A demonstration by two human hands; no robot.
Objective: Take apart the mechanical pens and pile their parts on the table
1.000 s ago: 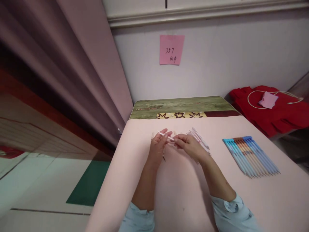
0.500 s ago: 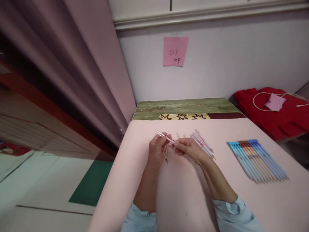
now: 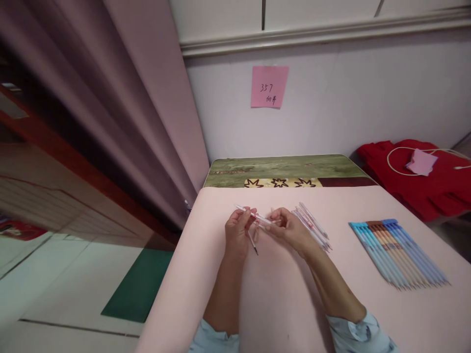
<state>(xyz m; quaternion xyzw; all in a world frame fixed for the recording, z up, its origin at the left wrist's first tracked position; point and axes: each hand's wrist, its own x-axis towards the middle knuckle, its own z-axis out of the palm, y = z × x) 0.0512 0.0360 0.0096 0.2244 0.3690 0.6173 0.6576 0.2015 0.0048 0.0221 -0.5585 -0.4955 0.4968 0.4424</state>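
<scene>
- On my feed, the left hand (image 3: 237,234) is curled, thumb and fingertips pinching a white pen barrel with red markings (image 3: 261,218).
- My view has the right hand (image 3: 294,231) partly closed, its thumb and fingers on the barrel's other end; the barrel slants between both hands, above the pale pink table cover (image 3: 279,304).
- A slim dark-tipped pen piece (image 3: 252,242) points down just beside the left hand; I can't tell whether it is gripped or lying there.
- Beyond the right wrist I see a loose bunch of pale pens (image 3: 309,221).
- Well apart, to the right, a neat row of blue and brown pens (image 3: 399,255) lies side by side, tips nearer me.
</scene>
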